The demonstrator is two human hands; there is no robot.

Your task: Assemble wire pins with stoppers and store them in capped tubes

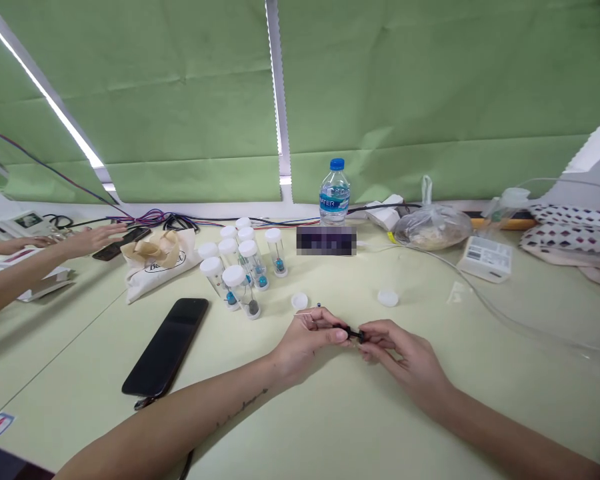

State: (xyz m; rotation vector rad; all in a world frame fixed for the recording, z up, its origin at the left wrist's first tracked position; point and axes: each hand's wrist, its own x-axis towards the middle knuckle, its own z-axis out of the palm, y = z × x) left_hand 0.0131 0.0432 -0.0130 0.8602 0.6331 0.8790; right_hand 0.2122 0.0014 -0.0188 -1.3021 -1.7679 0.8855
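A small black piece is held between both hands above the pale table. My left hand pinches its left end between thumb and fingers. At its right end, the thumb and fingers of my right hand are closed on it. Just beyond my left hand lie a round white cap and a tiny dark-blue bit. Another whitish cap rests farther right. Several clear tubes with white lids stand to the left, with small blue or dark items in them.
A black phone lies left of my left forearm. Behind are a cloth bag, a water bottle, a tied plastic bag and a white box. Another person's hands reach in at far left.
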